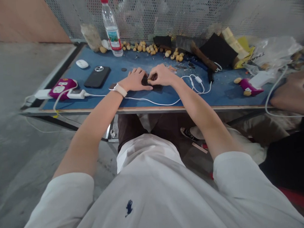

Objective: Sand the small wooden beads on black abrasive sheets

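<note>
My left hand lies on the blue tabletop, fingers stretched flat against a small dark piece that sits between both hands. A pale watch band circles that wrist. My right hand is curled, its fingertips pinched over the same dark piece; what they grip is too small to make out. A white cable runs along the table just in front of my wrists.
A black phone, a white mouse-like object, and a pink-and-white power strip lie to the left. A water bottle and several small tan nuts stand behind. Another person's hand rests at the right.
</note>
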{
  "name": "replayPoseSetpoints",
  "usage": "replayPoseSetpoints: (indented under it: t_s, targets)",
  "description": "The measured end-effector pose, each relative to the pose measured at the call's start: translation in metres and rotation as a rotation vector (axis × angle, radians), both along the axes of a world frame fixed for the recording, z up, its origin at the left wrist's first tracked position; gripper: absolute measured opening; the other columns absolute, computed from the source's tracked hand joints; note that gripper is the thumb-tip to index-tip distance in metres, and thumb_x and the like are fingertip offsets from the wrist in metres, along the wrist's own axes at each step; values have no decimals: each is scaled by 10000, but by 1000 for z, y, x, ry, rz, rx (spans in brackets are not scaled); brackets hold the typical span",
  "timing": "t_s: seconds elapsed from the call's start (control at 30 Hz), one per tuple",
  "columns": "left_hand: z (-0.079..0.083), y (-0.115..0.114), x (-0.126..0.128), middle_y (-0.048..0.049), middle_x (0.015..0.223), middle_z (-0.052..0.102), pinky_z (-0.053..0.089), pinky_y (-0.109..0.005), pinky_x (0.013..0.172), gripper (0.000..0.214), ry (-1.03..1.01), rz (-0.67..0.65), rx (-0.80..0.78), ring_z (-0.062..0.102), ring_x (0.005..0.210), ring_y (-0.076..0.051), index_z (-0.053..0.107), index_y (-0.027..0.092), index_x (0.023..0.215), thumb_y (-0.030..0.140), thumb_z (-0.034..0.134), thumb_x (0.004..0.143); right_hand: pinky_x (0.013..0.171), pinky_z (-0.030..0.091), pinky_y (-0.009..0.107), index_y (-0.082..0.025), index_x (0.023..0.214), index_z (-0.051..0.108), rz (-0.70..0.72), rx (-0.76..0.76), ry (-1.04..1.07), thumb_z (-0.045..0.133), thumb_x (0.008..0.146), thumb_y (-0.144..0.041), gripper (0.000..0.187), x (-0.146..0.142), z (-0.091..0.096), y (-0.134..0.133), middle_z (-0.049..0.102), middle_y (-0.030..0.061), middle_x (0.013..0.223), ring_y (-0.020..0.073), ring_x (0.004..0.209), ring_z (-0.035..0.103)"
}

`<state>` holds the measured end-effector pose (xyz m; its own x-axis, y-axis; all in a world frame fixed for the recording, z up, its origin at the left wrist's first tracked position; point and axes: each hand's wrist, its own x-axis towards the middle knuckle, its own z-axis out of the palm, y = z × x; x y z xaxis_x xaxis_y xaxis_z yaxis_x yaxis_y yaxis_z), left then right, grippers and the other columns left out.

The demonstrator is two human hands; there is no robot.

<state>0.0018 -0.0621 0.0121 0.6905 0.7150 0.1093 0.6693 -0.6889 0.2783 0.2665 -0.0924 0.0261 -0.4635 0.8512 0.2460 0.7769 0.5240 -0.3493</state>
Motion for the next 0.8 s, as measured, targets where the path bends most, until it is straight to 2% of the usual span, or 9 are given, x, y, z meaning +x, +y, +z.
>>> replayPoseSetpoints:
  t_s: [0.17, 0.33, 0.57, 0.7, 0.8]
  targets:
    - [-1, 2, 1, -248, 1863, 626, 394, -799, 1530, 1182, 12, 20, -3, 442, 1836, -665, 674, 271, 1817, 1036, 836, 930, 1079, 765, 611, -220, 1170, 1012, -86, 20, 39, 884, 1090, -468, 291, 3, -2, 9, 968, 196, 1145, 412, 1090, 897]
    - [1, 1, 0, -255, 1812, 655, 415, -780, 1521, 1138, 32, -1, 19, 487, 1804, -645, 696, 238, 1784, 1007, 821, 954, 1075, 743, 589, -228, 1117, 994, 87, 3, 67, 933, 1019, -440, 242, 2, -9, 6, 946, 159, 1101, 408, 1116, 879]
    - [-2, 4, -1, -238, 1849, 630, 400, -781, 1529, 1174, 26, 5, 7, 460, 1819, -645, 671, 272, 1828, 1026, 833, 943, 1026, 733, 590, -234, 1051, 997, -7, 46, 121, 916, 1005, -434, 220, 17, -13, 23, 928, 157, 1016, 396, 1024, 855]
    - [-2, 5, -2, -240, 1827, 644, 407, -771, 1522, 1160, 15, -28, 1, 458, 1821, -642, 684, 261, 1812, 1045, 794, 964, 1048, 707, 563, -248, 1140, 1019, 119, 11, 84, 921, 1032, -472, 267, 14, -12, 12, 930, 125, 1055, 374, 1056, 852]
    - [-3, 4, -3, -238, 1829, 649, 404, -782, 1522, 1171, 10, -35, 11, 462, 1814, -642, 680, 263, 1814, 1061, 773, 961, 1048, 692, 578, -264, 1152, 1022, 121, 31, 59, 912, 1077, -509, 280, 14, -10, 9, 914, 126, 1051, 380, 1065, 833]
